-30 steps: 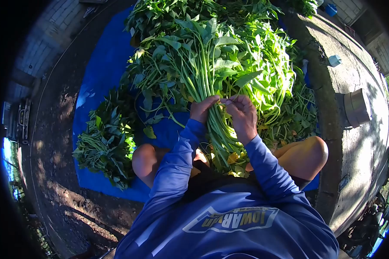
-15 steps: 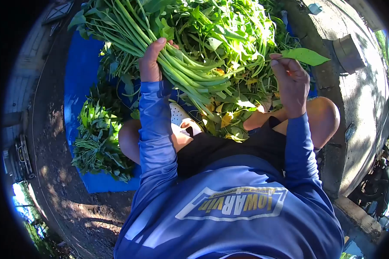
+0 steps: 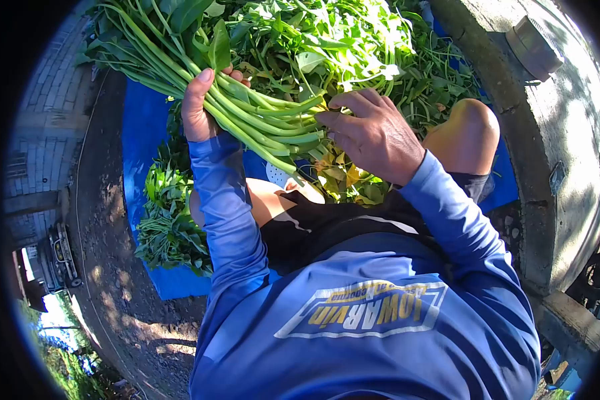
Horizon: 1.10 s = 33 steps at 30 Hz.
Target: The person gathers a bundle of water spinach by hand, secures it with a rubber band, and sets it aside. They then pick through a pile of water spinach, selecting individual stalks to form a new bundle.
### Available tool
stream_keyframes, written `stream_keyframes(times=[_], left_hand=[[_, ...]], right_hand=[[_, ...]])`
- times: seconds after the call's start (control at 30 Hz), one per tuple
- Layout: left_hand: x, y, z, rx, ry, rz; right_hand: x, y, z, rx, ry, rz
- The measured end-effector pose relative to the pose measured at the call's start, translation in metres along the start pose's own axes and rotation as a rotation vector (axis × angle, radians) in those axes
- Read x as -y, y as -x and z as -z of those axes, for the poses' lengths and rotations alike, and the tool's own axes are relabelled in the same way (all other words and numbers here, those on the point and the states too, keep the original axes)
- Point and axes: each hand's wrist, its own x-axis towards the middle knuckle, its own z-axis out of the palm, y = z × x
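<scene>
My left hand point(image 3: 203, 107) is wrapped round a thick bunch of water spinach point(image 3: 263, 120), thumb on top. Its leafy tops point to the upper left, and its pale cut stem ends face right. At those ends, my right hand point(image 3: 373, 130) has thumb and forefinger pinched together, with a small yellowish bit of the plant beside the fingertips. Exactly which piece they grip is partly hidden. Below the stems lie yellowed leaves point(image 3: 350, 180), between my bent legs.
A big heap of loose greens point(image 3: 360, 40) lies ahead on a blue sheet point(image 3: 147, 120). Sorted bunches point(image 3: 170, 223) rest at the left. A concrete ledge point(image 3: 533, 133) carrying a round metal container point(image 3: 535, 48) runs along the right.
My right hand has moved left from beside the heap to the stem ends; the single green leaf it held is no longer in it. The bunch has shifted slightly left and down.
</scene>
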Motion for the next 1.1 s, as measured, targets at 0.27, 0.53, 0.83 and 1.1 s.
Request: stream_keyframes(times=[0.27,0.53,0.83,1.1], left_hand=[[-0.009,0.019,-0.011,0.039,-0.147,0.018],[0.015,0.03,-0.057,-0.068,-0.426,-0.232],[0.025,0.01,-0.089,-0.078,-0.437,-0.432],[0.047,-0.021,-0.088,-0.134,-0.35,-0.43]], right_hand=[[-0.017,0.007,0.014,0.258,-0.636,-0.147],[-0.04,-0.006,0.035,0.311,-0.536,-0.046],[-0.04,0.013,-0.002,0.021,-0.707,-0.445],[-0.056,0.026,-0.043,-0.413,-1.998,-1.192]])
